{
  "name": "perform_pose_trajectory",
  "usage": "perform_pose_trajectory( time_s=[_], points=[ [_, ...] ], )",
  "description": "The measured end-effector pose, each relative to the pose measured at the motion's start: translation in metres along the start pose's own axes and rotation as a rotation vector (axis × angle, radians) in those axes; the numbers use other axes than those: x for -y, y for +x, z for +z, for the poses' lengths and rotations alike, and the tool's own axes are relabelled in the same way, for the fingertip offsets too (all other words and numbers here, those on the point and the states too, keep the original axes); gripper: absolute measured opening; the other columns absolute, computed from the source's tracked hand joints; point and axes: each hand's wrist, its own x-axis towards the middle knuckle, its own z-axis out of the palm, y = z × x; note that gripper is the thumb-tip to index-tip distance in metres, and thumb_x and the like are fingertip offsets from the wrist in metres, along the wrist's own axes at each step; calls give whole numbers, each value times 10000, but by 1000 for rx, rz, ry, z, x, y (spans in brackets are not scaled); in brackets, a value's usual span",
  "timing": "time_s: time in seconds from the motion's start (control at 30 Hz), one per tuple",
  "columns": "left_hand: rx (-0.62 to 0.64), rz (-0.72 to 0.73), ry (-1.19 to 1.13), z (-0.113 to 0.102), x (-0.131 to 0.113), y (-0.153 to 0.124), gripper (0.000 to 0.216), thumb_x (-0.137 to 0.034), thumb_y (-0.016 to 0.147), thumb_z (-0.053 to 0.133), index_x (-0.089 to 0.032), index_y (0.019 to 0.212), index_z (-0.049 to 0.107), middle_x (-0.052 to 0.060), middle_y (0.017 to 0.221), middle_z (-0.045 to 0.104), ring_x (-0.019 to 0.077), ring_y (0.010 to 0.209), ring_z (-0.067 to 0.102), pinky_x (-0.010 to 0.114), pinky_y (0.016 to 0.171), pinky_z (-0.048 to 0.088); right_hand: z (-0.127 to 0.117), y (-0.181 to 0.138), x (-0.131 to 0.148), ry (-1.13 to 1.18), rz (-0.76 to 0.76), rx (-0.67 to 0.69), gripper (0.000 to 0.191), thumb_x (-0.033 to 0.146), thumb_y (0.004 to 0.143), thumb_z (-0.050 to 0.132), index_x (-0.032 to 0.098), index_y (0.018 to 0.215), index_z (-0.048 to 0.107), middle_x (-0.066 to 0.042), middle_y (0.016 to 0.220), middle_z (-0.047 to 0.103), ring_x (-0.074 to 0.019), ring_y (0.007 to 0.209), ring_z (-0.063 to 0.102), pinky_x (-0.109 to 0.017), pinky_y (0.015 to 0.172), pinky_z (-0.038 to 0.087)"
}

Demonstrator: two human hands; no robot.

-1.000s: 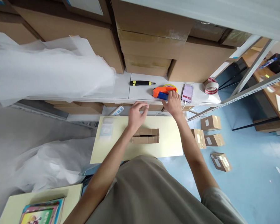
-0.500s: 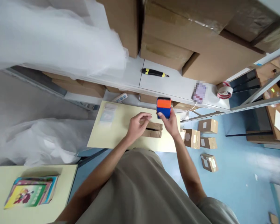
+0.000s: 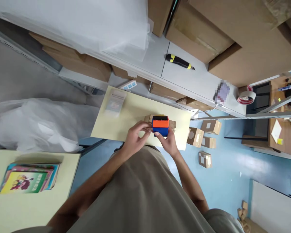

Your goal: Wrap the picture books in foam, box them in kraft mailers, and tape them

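Pinching boxy orange-and-blue plastic dispenser (image 3: 160, 123) in right hand (image 3: 169, 143), bunching fingertips of left hand (image 3: 135, 137) alongside, over brown cardboard box (image 3: 172, 125) toward pale-yellow surface's (image 3: 128, 118) right edge; could slip if loosely held!

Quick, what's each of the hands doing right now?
Left hand: curled, fingertips at the side of the dispenser; can't tell if gripping.
Right hand: closed, holding the dispenser.

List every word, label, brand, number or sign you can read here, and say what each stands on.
No text is readable.
Top booklet: characters on its green part, too blurred.
Tape roll: red markings, too small.
Nearest floor parcel: pale labels, too small.
Phone: pixelated.
Small white box: blue marks, too small.
Tape dispenser: no lettering visible.
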Motion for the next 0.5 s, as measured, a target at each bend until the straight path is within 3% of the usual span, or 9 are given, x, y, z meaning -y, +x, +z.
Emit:
perform_pose_trajectory(
  time_s=[0.07,0.17,0.33,0.5],
  points=[
    [2,-76,-60,-18,-4,9,317,-489,1005,682,-223,1148,779,73,1112,796,250,1050,758,368,918,636,-1,-4,1,-54,31,43,604,744,896,787,229,1172,635,-81,1051,779,-261,899,738,-398,812,634],
    [102,-123,-97,-42,-13,23,444,-585,977,714,-234,1235,802,90,1155,807,281,1059,762,399,916,636,-3,-11,8,-156,47,97,618,747,880,800,231,1185,647,-82,1039,786,-280,912,736,-407,813,627],
    [257,-91,-34,-61,-18,38,374,-587,940,783,-262,1109,858,75,1033,815,253,908,754,360,790,626,-3,-19,24,-292,80,184,612,736,891,780,232,1207,638,-71,990,779,-274,855,701,-385,746,590],
    [344,-105,17,-68,0,41,400,-625,935,776,-236,978,862,41,857,795,206,756,700,320,676,568,0,-27,36,-399,124,251,574,716,895,769,237,1181,633,-33,880,740,-240,760,644,-345,682,534]
  ],
)
